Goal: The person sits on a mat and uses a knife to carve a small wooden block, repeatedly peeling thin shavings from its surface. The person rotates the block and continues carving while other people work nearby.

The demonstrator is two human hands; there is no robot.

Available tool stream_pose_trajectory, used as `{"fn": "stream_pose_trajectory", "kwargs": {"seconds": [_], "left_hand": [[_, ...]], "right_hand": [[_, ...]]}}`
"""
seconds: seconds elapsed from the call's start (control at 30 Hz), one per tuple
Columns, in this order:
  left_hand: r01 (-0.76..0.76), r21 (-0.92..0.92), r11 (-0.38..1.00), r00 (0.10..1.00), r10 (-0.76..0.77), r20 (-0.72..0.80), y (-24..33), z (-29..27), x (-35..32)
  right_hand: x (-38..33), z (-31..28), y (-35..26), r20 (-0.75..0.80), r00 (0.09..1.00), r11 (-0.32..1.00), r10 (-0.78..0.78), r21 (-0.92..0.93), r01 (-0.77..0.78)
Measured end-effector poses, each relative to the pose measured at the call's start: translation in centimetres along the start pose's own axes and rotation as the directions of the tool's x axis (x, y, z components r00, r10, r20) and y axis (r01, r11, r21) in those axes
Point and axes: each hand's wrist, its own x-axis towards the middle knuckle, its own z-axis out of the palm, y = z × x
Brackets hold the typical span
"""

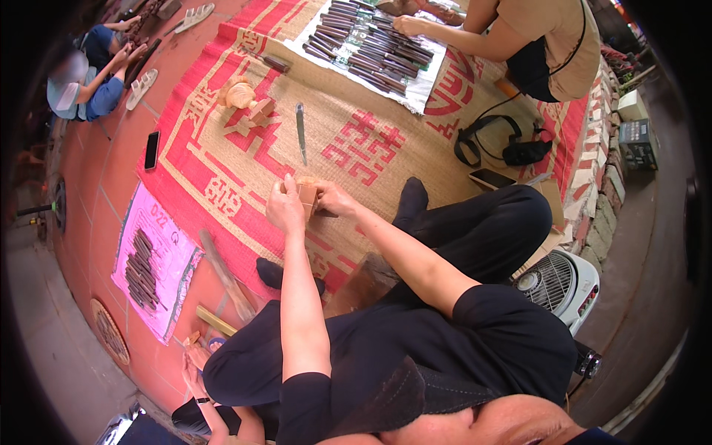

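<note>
Over the patterned mat, my left hand [285, 208] is closed on the left side of a small reddish-brown block [307, 196]. From the other side, my right hand [335, 199] grips the same block, its fingers partly hidden. A thin pale line crosses the block's face; what it is I cannot make out. Just beyond my hands lies a bare knife blade [300, 132] with its narrow end toward me. Farther off, a second brown block [261, 113] rests beside a rounded tan lump [238, 94]. A short dark handle-like piece [277, 64] lies beyond them.
Many dark-handled pieces lie on a white cloth [417, 98], where a person [545, 44] crouches. More dark sticks cover a pink sheet [169, 311] at left. A wooden mallet-like stick [226, 274], phone [152, 150], black pouch [526, 153] and fan [552, 285] surround me. Others sit left.
</note>
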Motion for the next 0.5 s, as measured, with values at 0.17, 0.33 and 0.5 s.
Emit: {"fn": "stream_pose_trajectory", "kwargs": {"seconds": [0.17,0.33,0.5], "left_hand": [[-0.008,0.026,1.0,1.0,0.009,-0.024,-0.3,0.1,0.1],[-0.012,0.013,1.0,1.0,0.012,-0.012,0.1,0.5,0.0],[0.004,0.021,1.0,1.0,-0.004,-0.016,-0.5,0.4,0.2]], "right_hand": [[-0.2,-0.2,-0.9,0.041,0.988,0.983,0.146,0.107,-0.149],[1.6,-2.8,2.5,-0.103,0.992,0.986,0.075,-0.142,-0.09],[0.5,-2.3,0.9,0.027,0.989,0.99,0.143,-0.009,-0.143]]}}
